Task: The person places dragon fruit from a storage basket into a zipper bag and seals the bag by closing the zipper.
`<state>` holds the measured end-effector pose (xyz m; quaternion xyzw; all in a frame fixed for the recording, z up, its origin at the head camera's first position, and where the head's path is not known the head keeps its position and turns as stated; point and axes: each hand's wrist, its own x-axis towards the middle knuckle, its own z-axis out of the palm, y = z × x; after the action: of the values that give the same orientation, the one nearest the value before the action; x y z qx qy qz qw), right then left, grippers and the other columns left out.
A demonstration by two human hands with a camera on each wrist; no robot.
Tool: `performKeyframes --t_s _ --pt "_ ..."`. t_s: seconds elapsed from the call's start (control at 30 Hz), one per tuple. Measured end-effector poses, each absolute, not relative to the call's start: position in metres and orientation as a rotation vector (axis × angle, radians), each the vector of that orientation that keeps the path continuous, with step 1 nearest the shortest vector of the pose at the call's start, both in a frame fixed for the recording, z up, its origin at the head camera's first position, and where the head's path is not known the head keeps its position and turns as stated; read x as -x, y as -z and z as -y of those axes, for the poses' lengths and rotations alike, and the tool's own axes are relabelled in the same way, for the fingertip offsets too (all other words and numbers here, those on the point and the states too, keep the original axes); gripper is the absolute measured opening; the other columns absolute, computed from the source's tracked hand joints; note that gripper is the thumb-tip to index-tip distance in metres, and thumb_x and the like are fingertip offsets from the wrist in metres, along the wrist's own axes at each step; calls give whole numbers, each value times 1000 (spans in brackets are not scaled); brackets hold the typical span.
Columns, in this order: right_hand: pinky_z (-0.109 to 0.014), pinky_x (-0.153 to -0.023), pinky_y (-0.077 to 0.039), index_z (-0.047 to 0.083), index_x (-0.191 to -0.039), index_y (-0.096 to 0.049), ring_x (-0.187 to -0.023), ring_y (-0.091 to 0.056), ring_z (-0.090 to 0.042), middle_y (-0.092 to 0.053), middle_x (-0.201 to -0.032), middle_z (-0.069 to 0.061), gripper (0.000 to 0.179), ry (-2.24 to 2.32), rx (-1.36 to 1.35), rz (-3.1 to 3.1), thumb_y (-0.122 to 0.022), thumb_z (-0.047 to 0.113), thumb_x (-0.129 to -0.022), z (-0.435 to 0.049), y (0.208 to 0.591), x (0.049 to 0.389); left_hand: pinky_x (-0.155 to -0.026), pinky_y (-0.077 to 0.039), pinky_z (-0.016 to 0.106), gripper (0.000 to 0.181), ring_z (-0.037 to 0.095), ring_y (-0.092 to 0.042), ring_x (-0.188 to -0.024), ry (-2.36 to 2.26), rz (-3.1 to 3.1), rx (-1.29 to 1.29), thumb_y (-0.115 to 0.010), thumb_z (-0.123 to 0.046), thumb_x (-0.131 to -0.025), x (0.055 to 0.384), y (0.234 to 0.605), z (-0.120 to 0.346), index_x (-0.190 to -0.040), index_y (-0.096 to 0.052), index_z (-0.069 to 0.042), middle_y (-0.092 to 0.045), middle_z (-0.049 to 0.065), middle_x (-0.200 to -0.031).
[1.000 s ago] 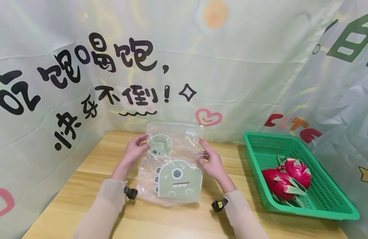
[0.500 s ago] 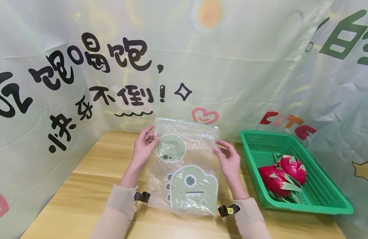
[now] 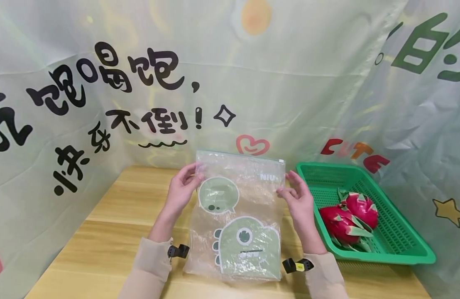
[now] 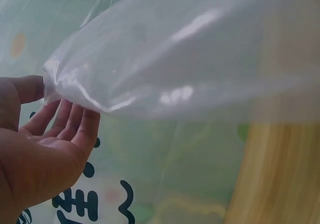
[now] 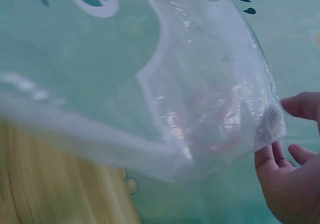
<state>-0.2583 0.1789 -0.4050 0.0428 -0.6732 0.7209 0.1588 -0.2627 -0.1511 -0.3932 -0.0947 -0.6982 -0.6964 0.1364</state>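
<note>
A clear zip bag (image 3: 248,199) printed with a pale green one-eyed monster and a speech bubble hangs upright between my two hands. My left hand (image 3: 181,189) pinches its left edge near the top, thumb in front and fingers behind. On the opposite edge my right hand (image 3: 299,201) pinches it a little lower than the zip strip. A small white slider sits at the zip's right end. In the left wrist view the bag's edge (image 4: 110,84) lies between thumb and fingers. The right wrist view shows the bag's edge (image 5: 225,109) gripped the same way.
At the right stands a green plastic basket (image 3: 402,255) holding two red dragon fruits (image 3: 342,224), close to my right hand. The wooden table (image 3: 103,249) lies beneath, and a printed cloth (image 3: 308,104) with lettering closes off the back and sides.
Both hands have carried the bag to the right and nearer, so it appears larger. The head view has swung slightly right. The basket and dragon fruits stay in place.
</note>
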Motion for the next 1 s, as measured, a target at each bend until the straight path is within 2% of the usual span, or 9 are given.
performKeyframes --t_s 0.1,0.23,0.37,0.5,0.67,0.83,1.0 --pt "-19 -73 -61 7 -153 -46 -78 -68 -7 -65 -131 -2 55 -2074 -85 1915 -65 3 -101 -181 403 259 -96 -58 23 40 17 -69 -110 2021 2023 313 -65 -1 -100 261 396 151 -139 -58 1 -64 22 -136" --pt "-19 -70 -60 9 -151 -50 -75 -67 -9 -72 -107 8 52 -2047 -64 1918 -68 12 -102 -184 402 262 -96 -59 25 36 20 -69 -113 2030 2022 346 -63 6 -99 261 398 151 -134 -58 3 -66 23 -133" --pt "-18 -71 -59 6 -144 -58 -75 -66 -8 -74 -95 5 47 -1999 -50 1920 -72 10 -99 -185 404 263 -96 -59 26 35 19 -69 -110 2031 2036 394 -62 10 -97 261 401 152 -131 -57 4 -67 24 -130" --pt "-18 -70 -60 -6 -128 -65 -74 -68 -8 -74 -92 3 35 -1996 -81 1911 -74 2 -95 -185 406 263 -95 -59 25 37 16 -70 -106 2025 2048 428 -61 12 -96 262 403 154 -132 -57 4 -69 24 -125" --pt "-20 -73 -60 -14 -112 -64 -80 -69 -9 -74 -91 6 21 -1966 -169 1982 -72 -6 -94 -184 408 262 -91 -60 25 33 13 -71 -98 2046 2009 392 -65 1 -100 263 403 156 -131 -57 3 -72 18 -113" --pt "-20 -76 -60 -13 -109 -64 -84 -69 -10 -74 -91 6 18 -1918 -201 2073 -72 -6 -94 -185 409 259 -87 -63 30 27 15 -72 -95 2090 1911 372 -66 -8 -102 264 403 154 -125 -60 4 -73 5 -108" --pt "-20 -78 -61 -9 -111 -65 -85 -68 -10 -72 -93 9 19 -1915 -190 2094 -72 0 -96 -187 411 258 -84 -63 31 21 16 -72 -93 2115 1837 371 -66 -8 -103 264 403 150 -118 -62 7 -74 -1 -103"
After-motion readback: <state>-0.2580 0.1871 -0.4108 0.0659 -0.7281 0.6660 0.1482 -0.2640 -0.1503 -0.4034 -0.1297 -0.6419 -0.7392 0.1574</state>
